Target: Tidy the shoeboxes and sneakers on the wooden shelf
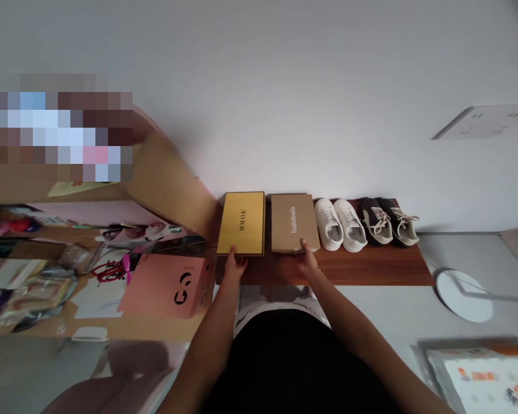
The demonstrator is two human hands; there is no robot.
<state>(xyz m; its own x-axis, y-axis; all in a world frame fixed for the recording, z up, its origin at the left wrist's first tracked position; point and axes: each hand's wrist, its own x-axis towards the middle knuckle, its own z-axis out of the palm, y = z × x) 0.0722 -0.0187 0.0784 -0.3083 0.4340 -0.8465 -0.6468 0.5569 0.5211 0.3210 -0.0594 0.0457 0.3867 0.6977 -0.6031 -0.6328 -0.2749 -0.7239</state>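
Note:
My left hand [235, 264] is at the front edge of a yellow box [240, 215] marked MMOK. Its thumb rests on the lid, and the fingers curl against the front side. A brown cardboard box [291, 218] printed "balabala" has my right hand [307, 261] at its front right corner, thumb on top and fingers partly hidden below. Both boxes lie on a reddish-brown wooden board [358, 269] against the wall, with a narrow gap between them. Beside the brown box stand white shoes [340, 224], then black shoes [388, 221] with pale laces.
To the left, a cluttered desk [151, 328] holds a pink box [164, 284], red-handled scissors [110, 271] and plastic bags. A pink chair [133, 368] is below it. Right of the board are a white round base [464, 294] and a printed package [487, 379] on the floor.

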